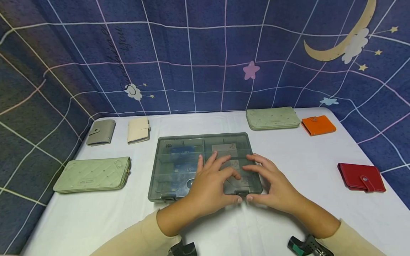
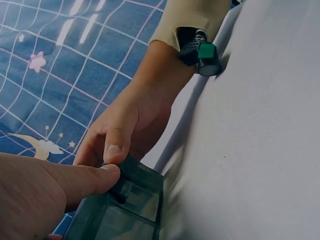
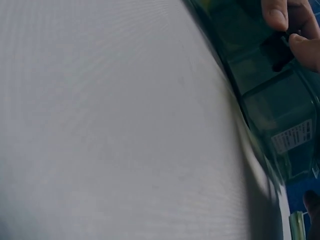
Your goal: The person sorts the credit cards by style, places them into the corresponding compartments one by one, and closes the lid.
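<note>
A translucent grey-green plastic storage box (image 1: pixel 180 142) lies with its lid down on the white table. Through the lid show dividers, blue VIP cards (image 1: pixel 185 167) and pale cards (image 1: pixel 224 148). My left hand (image 1: pixel 209 185) grips the front edge, fingers spread and bent over the lid. Mirroring it, my right hand (image 1: pixel 277 181) grips the front right corner, fingertips at the lid's right side. In the left wrist view both thumb tips meet close to the dark front latch (image 2: pixel 121 192). A second latch (image 1: pixel 168 197) sits on the front left.
Left of the box lie a green quilted wallet (image 1: pixel 93 175), a grey card holder (image 1: pixel 101 132) and a cream one (image 1: pixel 138 129). Toward the right are another green wallet (image 1: pixel 272 118), an orange card holder (image 1: pixel 318 125) and a red one (image 1: pixel 362 177). A patterned blue curtain (image 1: pixel 205 53) hangs behind.
</note>
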`<state>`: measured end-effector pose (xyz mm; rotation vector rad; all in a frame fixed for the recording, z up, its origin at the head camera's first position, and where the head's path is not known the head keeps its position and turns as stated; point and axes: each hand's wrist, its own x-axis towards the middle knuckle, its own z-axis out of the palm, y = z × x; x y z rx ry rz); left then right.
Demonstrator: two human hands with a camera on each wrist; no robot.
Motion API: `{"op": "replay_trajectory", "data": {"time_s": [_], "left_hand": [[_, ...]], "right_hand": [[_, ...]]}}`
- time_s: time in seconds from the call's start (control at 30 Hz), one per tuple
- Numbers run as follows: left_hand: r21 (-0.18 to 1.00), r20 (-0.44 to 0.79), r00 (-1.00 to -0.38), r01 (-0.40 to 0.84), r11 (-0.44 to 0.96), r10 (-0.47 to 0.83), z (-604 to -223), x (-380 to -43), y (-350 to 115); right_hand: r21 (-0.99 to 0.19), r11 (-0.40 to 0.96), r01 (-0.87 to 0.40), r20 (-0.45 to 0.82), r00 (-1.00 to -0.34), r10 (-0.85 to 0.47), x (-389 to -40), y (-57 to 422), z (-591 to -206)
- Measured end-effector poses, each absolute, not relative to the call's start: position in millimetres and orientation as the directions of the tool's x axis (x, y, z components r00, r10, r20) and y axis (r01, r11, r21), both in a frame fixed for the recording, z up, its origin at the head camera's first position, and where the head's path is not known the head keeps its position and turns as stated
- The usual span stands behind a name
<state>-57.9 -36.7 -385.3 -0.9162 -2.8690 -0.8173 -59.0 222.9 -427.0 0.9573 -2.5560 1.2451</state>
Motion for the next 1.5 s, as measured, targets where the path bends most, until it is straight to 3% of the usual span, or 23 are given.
{"op": "replay_trajectory", "data": {"time_s": [0.37, 0.83, 1.5], "left_hand": [[0.421, 0.196, -0.837, 0.542, 0.728, 0.51, -387, -58, -35], [0.376, 0.232, -0.826, 0.563, 0.736, 0.513, -390, -56, -32], [0.367, 0.239, -0.797, 0.602, 0.709, 0.554, -388, -55, -39]], "right_hand": [[-0.74, 0.428, -0.519, 0.302, -0.825, -0.478, -61, 225, -432], [-0.587, 0.548, -0.595, 0.372, -0.8, -0.47, -64, 229, -426], [-0.603, 0.549, -0.578, 0.317, -0.806, -0.5, -62, 223, -421]]}}
